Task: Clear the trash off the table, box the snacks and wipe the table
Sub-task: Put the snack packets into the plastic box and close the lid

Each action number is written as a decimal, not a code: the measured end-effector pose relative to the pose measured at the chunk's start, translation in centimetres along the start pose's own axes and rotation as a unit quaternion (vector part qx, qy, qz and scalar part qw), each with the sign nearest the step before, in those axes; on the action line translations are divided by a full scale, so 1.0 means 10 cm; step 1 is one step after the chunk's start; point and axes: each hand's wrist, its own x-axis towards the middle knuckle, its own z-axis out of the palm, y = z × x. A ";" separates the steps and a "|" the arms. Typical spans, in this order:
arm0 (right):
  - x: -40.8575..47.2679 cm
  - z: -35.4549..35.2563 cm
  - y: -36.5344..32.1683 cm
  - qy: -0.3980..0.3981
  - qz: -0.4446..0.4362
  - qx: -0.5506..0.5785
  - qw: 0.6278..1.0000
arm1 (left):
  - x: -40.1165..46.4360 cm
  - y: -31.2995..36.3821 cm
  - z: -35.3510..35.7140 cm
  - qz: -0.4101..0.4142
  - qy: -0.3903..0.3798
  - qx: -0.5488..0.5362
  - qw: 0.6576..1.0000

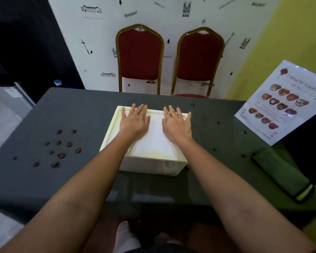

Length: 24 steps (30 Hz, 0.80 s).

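Box (150, 143), white, rectangular, smooth-lidded, lies under flat left hand (135, 121) and right hand (177, 123).

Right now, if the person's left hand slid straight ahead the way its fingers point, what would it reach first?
The left hand lies flat on the white box, fingers pointing away. It would probably first cross the lid's raised far rim, then bare grey table, then likely the left red chair; depth is unclear.

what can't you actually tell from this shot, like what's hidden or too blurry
- Head view: inside of the white box is hidden by its lid, under the flat left hand and right hand.
- Brown bits on the table: too small and blurred to identify.
- Menu sheet: small print blurred, right edge cut off.
- Dark folded thing near the right edge: unclear what it is.
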 end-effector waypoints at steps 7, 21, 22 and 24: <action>-0.19 -0.05 0.30 -0.041 0.073 0.094 0.992 | -0.20 -0.53 -0.11 -0.075 -0.015 0.001 0.997; -0.76 0.04 0.27 0.011 0.224 0.391 0.893 | -0.90 -0.35 -0.10 -0.291 0.063 -0.140 0.944; -0.77 0.04 0.28 0.009 0.241 0.416 0.877 | -0.92 -0.34 -0.09 -0.315 0.084 -0.170 0.930; -0.82 0.06 0.31 -0.009 0.259 0.436 0.862 | -0.95 -0.35 -0.04 -0.359 0.128 -0.247 0.891</action>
